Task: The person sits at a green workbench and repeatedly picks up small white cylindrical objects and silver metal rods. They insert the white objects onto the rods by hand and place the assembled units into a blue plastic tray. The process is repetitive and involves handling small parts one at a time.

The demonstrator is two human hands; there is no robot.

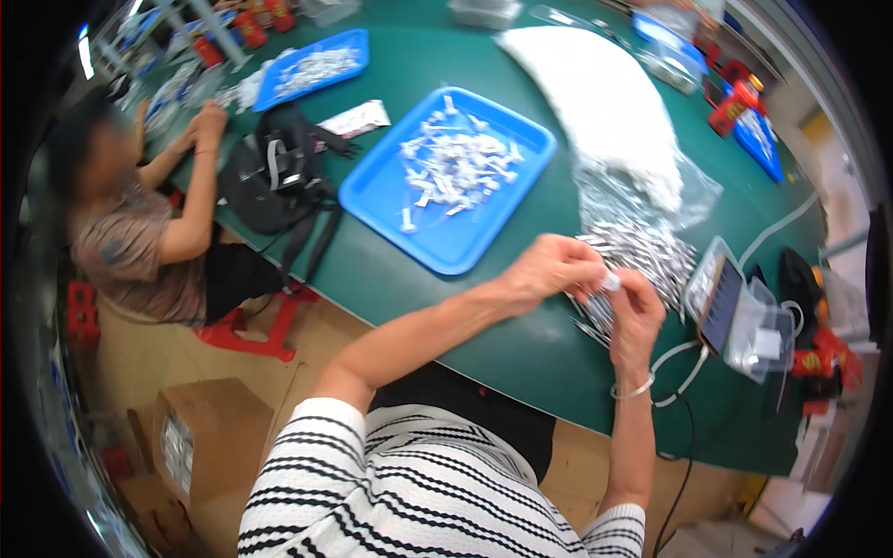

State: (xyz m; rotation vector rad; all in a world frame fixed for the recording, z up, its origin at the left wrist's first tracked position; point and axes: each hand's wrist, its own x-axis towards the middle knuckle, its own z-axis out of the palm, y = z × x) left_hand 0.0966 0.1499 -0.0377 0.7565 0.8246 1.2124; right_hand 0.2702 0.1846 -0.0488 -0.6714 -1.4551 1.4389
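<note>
The left hand (551, 267) and the right hand (635, 312) meet over the green table (521, 353). Both pinch one small white piece (611, 280) between their fingertips. Just under the hands lies a heap of thin silver sticks (642, 256). A phone (721, 304) leans close by on the right. Farther off sits a blue tray (446, 237) with white bits. Another person (139, 232) sits far left.

A small white part (611, 280) is right of the frame's centre, pinched between the fingertips of the left hand (553, 267) and the right hand (637, 312). It is mostly hidden by the fingers, so its exact shape cannot be told. It is held just above a pile of thin silver pieces (642, 256).
</note>
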